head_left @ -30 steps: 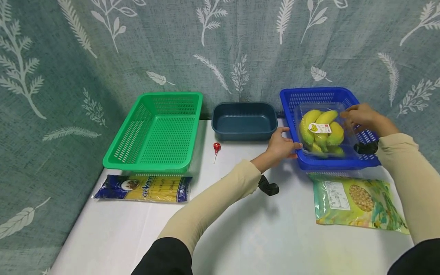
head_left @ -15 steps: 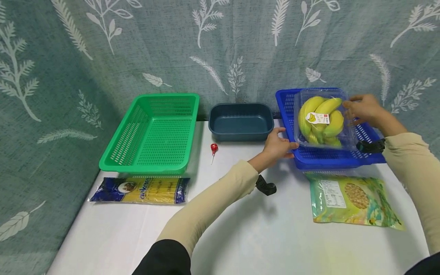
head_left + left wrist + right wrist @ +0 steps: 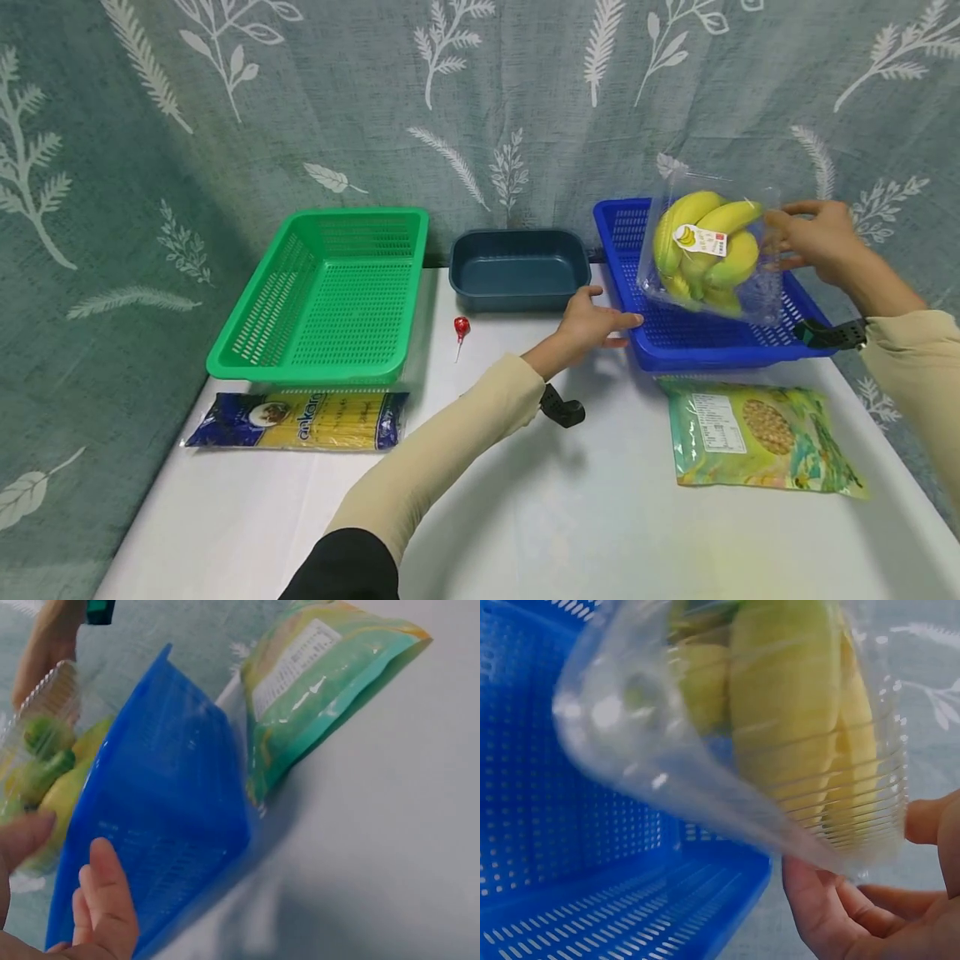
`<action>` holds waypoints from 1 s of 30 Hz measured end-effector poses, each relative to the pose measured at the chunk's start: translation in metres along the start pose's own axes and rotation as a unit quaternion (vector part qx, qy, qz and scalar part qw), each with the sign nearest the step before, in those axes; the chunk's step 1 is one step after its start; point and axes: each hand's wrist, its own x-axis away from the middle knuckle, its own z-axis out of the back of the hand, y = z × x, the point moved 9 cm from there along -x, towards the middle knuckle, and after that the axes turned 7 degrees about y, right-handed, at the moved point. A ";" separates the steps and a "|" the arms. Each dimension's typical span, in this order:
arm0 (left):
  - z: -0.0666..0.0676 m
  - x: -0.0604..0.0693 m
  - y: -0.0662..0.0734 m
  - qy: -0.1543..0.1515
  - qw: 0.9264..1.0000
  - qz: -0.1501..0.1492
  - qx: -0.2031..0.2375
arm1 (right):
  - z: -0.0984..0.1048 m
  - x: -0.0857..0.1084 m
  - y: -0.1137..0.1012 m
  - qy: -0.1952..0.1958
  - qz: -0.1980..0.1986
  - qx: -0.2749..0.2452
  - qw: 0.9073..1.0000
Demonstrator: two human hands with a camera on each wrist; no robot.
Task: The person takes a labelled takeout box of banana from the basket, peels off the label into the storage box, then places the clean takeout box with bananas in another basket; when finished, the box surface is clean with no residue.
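Note:
In the head view, my right hand [image 3: 817, 242] grips the right side of a clear plastic box of bananas [image 3: 705, 246], which carries a white label. The box hangs tilted above the blue basket [image 3: 697, 358]. The right wrist view has my thumb and fingers [image 3: 810, 900] pinching the edge of the clear box [image 3: 652, 750]. My left hand [image 3: 585, 321] is at the basket's left side. Its thumb and fingers [image 3: 109, 900] are spread on either side of the blue rim in the left wrist view; whether they touch it I cannot tell.
A green basket [image 3: 307, 373] stands at the left, with a spaghetti pack [image 3: 300, 421] in front. Beside a dark blue tub [image 3: 520, 300] lies a red lollipop [image 3: 461, 327]. A green-yellow bag [image 3: 765, 437] lies before the blue basket. A leaf-patterned curtain [image 3: 375, 100] hangs behind.
The right hand has raised the box of bananas from inside the blue basket to above it, and the box now tilts. The left hand has stayed near the basket's left rim.

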 end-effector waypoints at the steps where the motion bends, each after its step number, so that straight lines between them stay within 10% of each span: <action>1: 0.002 0.002 0.001 -0.010 1.000 0.004 0.001 | 0.001 0.002 -0.001 0.007 0.001 -0.004 1.000; 13: 0.035 0.033 0.030 -0.066 0.998 -0.001 -0.004 | -0.005 0.033 -0.025 0.046 0.005 -0.034 0.998; 24: 0.026 0.071 0.043 -0.107 0.993 0.013 0.051 | -0.034 0.075 -0.052 0.074 0.050 -0.117 0.989; 30: 0.033 0.082 0.056 -0.067 0.992 -0.029 0.106 | -0.051 0.096 -0.062 0.064 0.054 -0.223 0.971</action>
